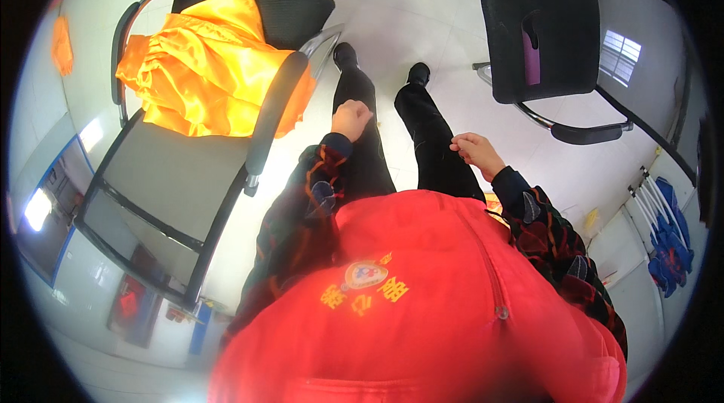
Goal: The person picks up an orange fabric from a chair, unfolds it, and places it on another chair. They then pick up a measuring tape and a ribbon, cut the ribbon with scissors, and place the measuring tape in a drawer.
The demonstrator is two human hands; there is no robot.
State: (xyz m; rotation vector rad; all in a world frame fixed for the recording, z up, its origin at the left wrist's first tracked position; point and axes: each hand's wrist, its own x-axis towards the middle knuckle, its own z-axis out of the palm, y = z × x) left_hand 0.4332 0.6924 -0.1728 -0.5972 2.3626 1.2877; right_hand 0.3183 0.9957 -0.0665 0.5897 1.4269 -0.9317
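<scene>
My left fingers (366,111) are hanging over my left leg (356,89), my right fingers (460,143) just beside my right leg (428,127). To my left, a cloth (200,71) is lying on a chair (298,7); ahead to my right, another chair (504,44) is standing on the floor (441,14).

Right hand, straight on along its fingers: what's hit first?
In the picture, the right hand points up-left, so the black right trouser leg comes first. Depth is unclear: it may pass above that leg, with the left trouser leg probably next in line.
</scene>
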